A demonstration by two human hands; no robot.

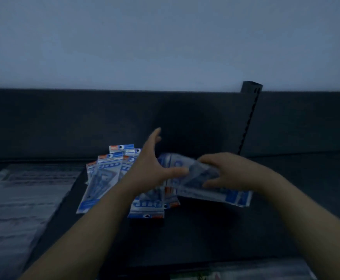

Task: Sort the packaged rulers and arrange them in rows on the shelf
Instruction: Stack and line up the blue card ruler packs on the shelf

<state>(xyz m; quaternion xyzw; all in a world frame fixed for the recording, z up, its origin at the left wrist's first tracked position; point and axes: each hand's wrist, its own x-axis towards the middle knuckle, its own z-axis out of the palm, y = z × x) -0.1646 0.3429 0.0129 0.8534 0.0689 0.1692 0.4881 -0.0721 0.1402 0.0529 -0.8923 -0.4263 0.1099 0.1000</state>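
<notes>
Gathering looks like the step in hand; over the dark shelf (pixel 205 235) the right hand (pixel 223 172) clamps a blurred bundle of packaged rulers (pixel 215 194), and the left hand (pixel 155 168) is spread wide, thumb at the bundle's left end; next, I judge, the bundle needs squaring and laying down as a row; farther left the loose pile (pixel 102 178), blue-and-white packs with orange corners, lies fanned and overlapping near the back panel (pixel 64 122).

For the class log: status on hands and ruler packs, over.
Right hand grips bundle of packs. Left hand spread beside it. Pile unsorted on shelf.
</notes>
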